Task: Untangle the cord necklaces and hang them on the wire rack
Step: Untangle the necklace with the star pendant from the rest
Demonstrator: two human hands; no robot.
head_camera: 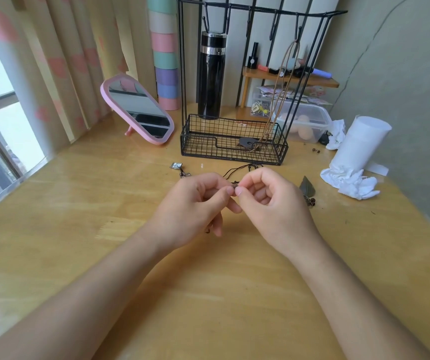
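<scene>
Far left, a pink mirror (137,107) sits propped up on the bench (78,203), with a stack of pastel rolls (165,61) behind it. A little square charm (175,166) lies just ahead of the left hand (195,203). That hand is over the middle of the bench, thumb and forefinger pinching a knotted bit of dark cord (234,170), so its grip is narrow and holding the cord. The right hand (268,201) meets it fingertip to fingertip and pinches the same knot from the other side, other fingers curled in. The rest of the cord trails off across the bench toward the rack (234,153), ending near its basket. The black wire rack stands straight behind the hands, with a black flask (211,74) behind its left side. One tan necklace (284,74) already hangs off a hook on the right of the top bar, its dark pendant (247,142) resting in the basket. Right of the rack: a clear tub (310,120), a white paper roll (362,144), crumpled tissue (349,181), and a dark leaf (307,188) near the right hand.
</scene>
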